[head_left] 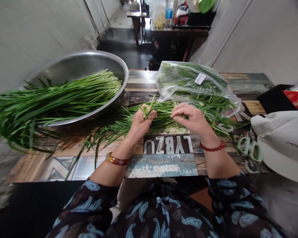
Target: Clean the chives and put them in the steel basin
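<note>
My left hand (140, 124) grips a small bunch of pale-ended garlic chives (146, 110), the cut ends poking up above my fingers. My right hand (190, 119) pinches stalks from the loose pile of garlic chives (149, 119) lying across the table in front of me. A large bundle of garlic chives (64, 94) rests over the rim of a stainless steel basin (89, 58) to my left, with its leaves hanging past the edge. Beyond my hands lies a clear plastic bag of greens (188, 79) with a white label.
The patchwork wooden table (169, 168) has printed letters on it. A white cap (280, 142) and a green plastic item (248, 150) lie at the right, near a black and red package (283, 99). Behind stands a dark table holding a water bottle (169, 15).
</note>
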{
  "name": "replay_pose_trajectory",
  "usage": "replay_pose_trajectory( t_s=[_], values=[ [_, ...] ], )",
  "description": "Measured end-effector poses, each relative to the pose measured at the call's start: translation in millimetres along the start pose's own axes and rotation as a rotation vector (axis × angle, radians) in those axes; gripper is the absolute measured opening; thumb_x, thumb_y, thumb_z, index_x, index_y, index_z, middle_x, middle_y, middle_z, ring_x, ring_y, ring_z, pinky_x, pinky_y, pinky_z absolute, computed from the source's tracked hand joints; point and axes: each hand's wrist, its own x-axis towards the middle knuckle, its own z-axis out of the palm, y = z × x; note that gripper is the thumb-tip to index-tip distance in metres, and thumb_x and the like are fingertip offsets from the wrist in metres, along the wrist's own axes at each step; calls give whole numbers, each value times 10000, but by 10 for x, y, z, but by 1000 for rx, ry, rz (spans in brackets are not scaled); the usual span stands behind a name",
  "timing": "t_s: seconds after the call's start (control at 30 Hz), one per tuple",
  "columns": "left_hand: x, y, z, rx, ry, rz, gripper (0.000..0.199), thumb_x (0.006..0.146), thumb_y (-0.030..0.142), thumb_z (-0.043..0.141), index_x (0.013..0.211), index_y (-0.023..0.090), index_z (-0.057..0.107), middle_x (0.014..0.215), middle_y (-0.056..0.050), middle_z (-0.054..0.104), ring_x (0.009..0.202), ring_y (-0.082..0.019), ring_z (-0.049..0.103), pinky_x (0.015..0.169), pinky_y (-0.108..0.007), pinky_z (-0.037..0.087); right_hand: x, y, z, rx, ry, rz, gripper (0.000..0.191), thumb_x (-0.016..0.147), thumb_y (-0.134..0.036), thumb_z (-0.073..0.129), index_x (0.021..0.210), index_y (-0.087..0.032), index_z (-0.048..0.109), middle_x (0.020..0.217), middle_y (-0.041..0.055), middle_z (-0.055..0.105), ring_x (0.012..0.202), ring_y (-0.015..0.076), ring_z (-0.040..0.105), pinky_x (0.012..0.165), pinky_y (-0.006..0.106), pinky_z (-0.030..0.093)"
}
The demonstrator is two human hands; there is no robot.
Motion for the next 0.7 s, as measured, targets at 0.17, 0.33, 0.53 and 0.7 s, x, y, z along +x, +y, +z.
replay_pose_trajectory(
  t_s=[0.17, 0.33, 0.53, 0.7],
  values=[
    [13, -5, -12, 46, -26, 71, 496, 958, 580, 453, 702, 183, 605, 842, -53, 581, 853, -193, 541, 838, -331, 422, -24, 230, 68, -288, 176, 15, 103, 889, -255, 629, 920, -221, 722, 923, 55, 723, 892, 212, 647, 833, 394, 509],
    [3, 44, -16, 23, -39, 51, 464, 955, 582, 456, 804, 187, 648, 869, -60, 640, 884, -199, 570, 872, -329, 440, -65, 290, 65, -540, 125, 82, 74, 870, -284, 668, 858, -227, 714, 932, 75, 706, 926, 258, 624, 877, 436, 455],
    [-23, 38, 2, -32, -29, -17, 393, 940, 519, 530, 974, 171, 710, 838, -49, 668, 785, -170, 597, 779, -291, 467, -28, 202, 78, -445, 164, 6, 157, 954, -299, 535, 866, -229, 645, 941, 72, 676, 915, 231, 613, 848, 398, 465],
    [-5, -33, 16, -1, -23, 3, 361, 905, 465, 609, 1037, 160, 749, 976, -95, 719, 935, -223, 646, 876, -334, 479, 9, 108, 126, -303, 171, -51, 242, 992, -353, 467, 814, -238, 586, 862, 59, 657, 871, 216, 611, 824, 381, 471]
  ],
)
